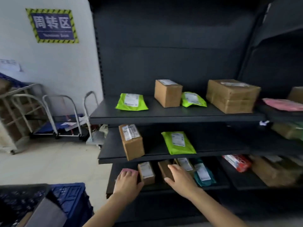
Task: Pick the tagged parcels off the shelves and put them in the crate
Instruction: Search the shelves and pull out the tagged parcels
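Near 周转区 sign (52, 25), left hand (127, 182) grasping parcel (131, 170), right hand (180, 179) gripping box (164, 168)

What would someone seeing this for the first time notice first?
Probably the bright green bags against the dark shelves, two on the upper shelf and one on the next down. Then the two hands at the shelf below those: the left hand on a pink parcel, the right hand round a small brown box. At top left hangs a blue sign with a yellow-and-black border.
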`<action>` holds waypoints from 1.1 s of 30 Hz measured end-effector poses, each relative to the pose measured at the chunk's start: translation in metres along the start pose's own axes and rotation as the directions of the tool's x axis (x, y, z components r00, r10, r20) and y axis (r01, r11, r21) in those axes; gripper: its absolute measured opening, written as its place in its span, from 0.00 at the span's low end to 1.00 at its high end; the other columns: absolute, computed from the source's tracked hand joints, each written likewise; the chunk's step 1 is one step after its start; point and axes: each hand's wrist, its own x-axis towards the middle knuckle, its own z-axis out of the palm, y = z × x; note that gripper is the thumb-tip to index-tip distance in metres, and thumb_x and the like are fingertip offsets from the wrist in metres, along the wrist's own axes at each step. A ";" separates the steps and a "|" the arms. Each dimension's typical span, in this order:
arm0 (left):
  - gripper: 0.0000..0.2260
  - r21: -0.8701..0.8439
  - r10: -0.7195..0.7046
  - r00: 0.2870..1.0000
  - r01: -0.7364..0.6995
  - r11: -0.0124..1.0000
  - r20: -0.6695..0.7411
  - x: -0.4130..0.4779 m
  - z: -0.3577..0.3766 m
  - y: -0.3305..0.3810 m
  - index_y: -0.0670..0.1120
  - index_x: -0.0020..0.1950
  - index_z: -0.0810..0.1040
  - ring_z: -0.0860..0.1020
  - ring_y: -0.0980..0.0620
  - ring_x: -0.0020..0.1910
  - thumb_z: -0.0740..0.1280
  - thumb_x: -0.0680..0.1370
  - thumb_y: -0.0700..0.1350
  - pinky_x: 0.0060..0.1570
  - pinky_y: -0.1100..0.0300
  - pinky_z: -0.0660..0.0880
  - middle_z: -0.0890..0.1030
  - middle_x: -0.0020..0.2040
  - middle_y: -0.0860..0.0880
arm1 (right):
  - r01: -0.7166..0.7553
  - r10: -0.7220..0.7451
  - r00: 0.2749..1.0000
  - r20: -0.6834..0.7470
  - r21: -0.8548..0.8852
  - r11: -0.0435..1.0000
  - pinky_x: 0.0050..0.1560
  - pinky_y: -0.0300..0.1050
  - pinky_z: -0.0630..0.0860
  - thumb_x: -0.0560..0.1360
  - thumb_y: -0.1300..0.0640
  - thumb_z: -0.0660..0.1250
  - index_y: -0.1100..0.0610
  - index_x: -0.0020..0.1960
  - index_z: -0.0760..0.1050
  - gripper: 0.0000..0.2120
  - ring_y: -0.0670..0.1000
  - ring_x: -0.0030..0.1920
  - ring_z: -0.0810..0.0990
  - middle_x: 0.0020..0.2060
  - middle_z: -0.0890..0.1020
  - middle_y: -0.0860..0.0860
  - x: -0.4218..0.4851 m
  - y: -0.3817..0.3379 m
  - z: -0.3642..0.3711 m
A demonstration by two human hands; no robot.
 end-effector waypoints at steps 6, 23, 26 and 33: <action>0.23 0.059 0.143 0.990 -0.143 0.988 0.003 0.002 0.010 0.107 0.48 0.70 0.65 0.65 0.45 0.68 0.55 0.79 0.58 0.67 0.53 0.62 0.70 0.68 0.47 | -0.105 0.105 0.994 -0.028 0.001 0.994 0.71 0.47 0.62 0.79 0.44 0.56 0.55 0.75 0.54 0.29 0.51 0.72 0.60 0.73 0.62 0.50 -0.056 0.095 -0.028; 0.25 0.135 0.407 0.908 -0.417 0.899 0.094 -0.015 0.054 0.367 0.48 0.73 0.62 0.63 0.44 0.70 0.54 0.79 0.59 0.69 0.52 0.61 0.68 0.69 0.45 | -0.356 0.354 0.923 -0.148 0.015 0.934 0.69 0.47 0.63 0.79 0.46 0.57 0.56 0.74 0.57 0.28 0.53 0.70 0.65 0.71 0.65 0.53 -0.206 0.299 -0.095; 0.26 0.136 0.470 0.876 -0.481 0.866 0.107 -0.012 0.059 0.404 0.47 0.74 0.60 0.61 0.44 0.72 0.54 0.79 0.59 0.71 0.51 0.59 0.66 0.71 0.44 | -0.413 0.413 0.895 -0.166 0.040 0.910 0.69 0.45 0.63 0.79 0.46 0.57 0.56 0.74 0.57 0.28 0.53 0.70 0.64 0.71 0.65 0.53 -0.223 0.326 -0.103; 0.27 0.106 0.561 0.810 -0.581 0.807 0.170 0.015 0.077 0.481 0.47 0.75 0.58 0.59 0.44 0.73 0.54 0.79 0.58 0.72 0.52 0.57 0.64 0.73 0.45 | -0.520 0.524 0.836 -0.161 0.070 0.851 0.69 0.47 0.63 0.79 0.46 0.56 0.55 0.75 0.56 0.28 0.53 0.70 0.64 0.71 0.64 0.53 -0.240 0.383 -0.119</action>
